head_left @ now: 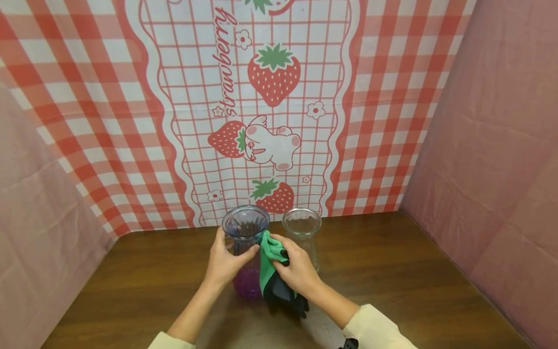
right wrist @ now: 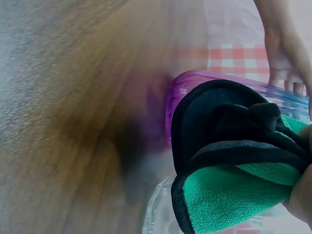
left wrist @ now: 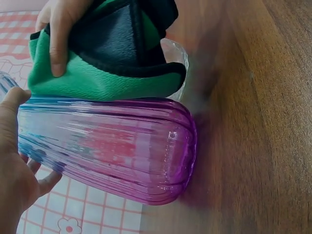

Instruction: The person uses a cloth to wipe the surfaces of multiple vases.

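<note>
A ribbed glass vase (head_left: 247,283), blue at its flared rim and purple at its base, stands upright on the wooden table. My left hand (head_left: 225,259) grips its neck from the left, thumb in front and fingers behind. In my right hand (head_left: 298,266) a green and black cloth (head_left: 271,281) is bunched, pinched between thumb and fingers. The cloth's upper end touches the vase just below the rim, and its dark part hangs down along the vase's right side. In the left wrist view the vase's purple body (left wrist: 141,151) shows beside the green cloth (left wrist: 107,78).
A second, clear glass vase (head_left: 302,223) stands close behind my right hand, partly hidden by it. The brown wooden table (head_left: 392,281) reaches back to a red and white checked strawberry cloth (head_left: 383,121). Pink cloth walls (head_left: 492,169) stand at both sides.
</note>
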The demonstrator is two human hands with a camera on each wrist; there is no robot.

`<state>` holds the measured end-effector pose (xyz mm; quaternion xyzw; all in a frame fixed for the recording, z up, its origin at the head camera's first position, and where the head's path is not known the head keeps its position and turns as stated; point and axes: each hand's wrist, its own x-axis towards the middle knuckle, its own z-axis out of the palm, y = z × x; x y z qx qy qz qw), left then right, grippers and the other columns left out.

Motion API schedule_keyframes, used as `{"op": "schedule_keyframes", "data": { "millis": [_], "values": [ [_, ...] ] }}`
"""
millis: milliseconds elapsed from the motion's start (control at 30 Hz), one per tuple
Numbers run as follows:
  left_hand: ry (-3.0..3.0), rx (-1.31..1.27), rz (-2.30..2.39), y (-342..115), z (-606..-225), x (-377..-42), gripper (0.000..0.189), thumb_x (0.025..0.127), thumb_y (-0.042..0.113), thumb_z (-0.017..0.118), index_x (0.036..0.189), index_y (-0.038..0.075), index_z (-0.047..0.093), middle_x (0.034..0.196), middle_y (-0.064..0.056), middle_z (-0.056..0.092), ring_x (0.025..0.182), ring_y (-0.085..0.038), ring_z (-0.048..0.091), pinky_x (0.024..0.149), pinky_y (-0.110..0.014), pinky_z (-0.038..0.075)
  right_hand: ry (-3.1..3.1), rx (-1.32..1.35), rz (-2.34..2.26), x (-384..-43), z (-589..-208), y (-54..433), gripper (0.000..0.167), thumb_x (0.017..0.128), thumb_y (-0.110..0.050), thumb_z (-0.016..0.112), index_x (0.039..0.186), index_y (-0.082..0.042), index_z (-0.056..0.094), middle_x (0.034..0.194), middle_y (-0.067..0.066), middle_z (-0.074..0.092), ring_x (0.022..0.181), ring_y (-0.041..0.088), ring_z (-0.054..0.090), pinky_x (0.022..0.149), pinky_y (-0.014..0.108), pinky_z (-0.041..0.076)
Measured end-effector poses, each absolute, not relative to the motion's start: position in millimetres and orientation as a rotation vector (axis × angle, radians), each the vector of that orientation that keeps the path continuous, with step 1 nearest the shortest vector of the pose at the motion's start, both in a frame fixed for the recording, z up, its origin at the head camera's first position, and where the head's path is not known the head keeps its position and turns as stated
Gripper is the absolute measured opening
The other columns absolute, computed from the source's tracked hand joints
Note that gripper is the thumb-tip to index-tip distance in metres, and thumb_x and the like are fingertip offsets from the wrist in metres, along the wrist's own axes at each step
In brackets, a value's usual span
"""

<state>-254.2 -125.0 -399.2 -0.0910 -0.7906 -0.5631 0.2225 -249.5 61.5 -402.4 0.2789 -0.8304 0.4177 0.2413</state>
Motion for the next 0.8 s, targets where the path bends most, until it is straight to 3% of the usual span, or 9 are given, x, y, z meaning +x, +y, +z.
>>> {"op": "schedule_keyframes", "data": {
  "millis": [467,800],
  "values": [
    [-2.179,-0.246,-1.579,-126.9,-398.0,-252.6,0.075,0.071,0.012,0.079,0.133,0.008,0.038,0.123,-0.016,0.058,0.117,-0.034,0.054,0.097,-0.050,0.045,-2.499,0.752,1.075,-250.2,-423.6,69.3,0.053,0.077,0.001,0.071,0.127,-0.005,0.054,0.122,0.014,0.061,0.109,0.028,0.060,0.089,0.042,0.051],
    [-2.150,-0.277,-1.624,-126.9,-397.6,-252.2,0.070,0.072,0.009,0.077,0.133,0.009,0.042,0.125,-0.019,0.058,0.122,-0.037,0.051,0.105,-0.052,0.037,-2.558,0.747,1.044,-249.1,-427.7,72.9,0.053,0.076,-0.002,0.072,0.126,-0.009,0.055,0.122,0.012,0.061,0.110,0.027,0.059,0.091,0.042,0.050]
  ]
}}
